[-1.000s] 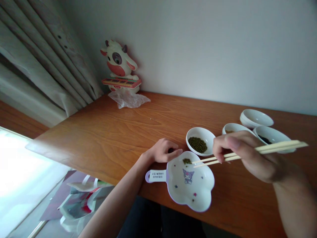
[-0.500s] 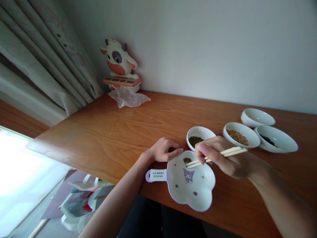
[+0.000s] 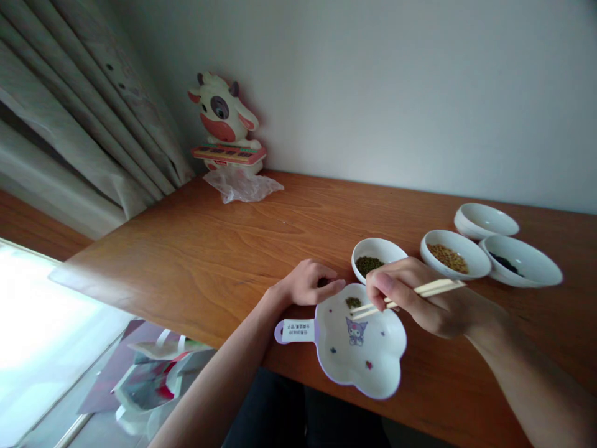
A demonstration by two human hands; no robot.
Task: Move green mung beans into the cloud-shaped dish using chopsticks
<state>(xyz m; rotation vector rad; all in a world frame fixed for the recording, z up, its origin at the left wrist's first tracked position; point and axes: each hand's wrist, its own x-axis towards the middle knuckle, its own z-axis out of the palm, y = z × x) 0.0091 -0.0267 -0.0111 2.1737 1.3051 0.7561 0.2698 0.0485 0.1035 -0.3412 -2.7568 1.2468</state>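
At the near edge of the tabletop (image 3: 303,230), a cloud-shaped dish (image 3: 336,358) is set with its handle turned left, and a small heap of mung beans (image 3: 353,302) is gathered toward its far left side. Chopsticks (image 3: 436,288) are clamped in the right hand (image 3: 413,292), their tips slightly apart over the dish, just beside the heap. The left hand (image 3: 313,282), near the right but not touching it, is rested with curled fingers by the dish's far left rim; whether the rim is pressed by the thumb cannot be told. Beans appear to be being picked singly, though the direction, to or from the bean bowl (image 3: 387,247) just beyond, cannot be judged. For the next move, the tips need to be brought around one bean and squeezed lightly, since small, smooth beans are easily dropped. A dark speck at the tips may be a bean but is too small to settle. Part of the bean bowl is covered by the right hand. Toward the tabletop's far right, the dark contents (image 3: 506,264) of one bowl (image 3: 538,264) cannot be identified, and the print on the handle's label (image 3: 299,331) is hardly legible.
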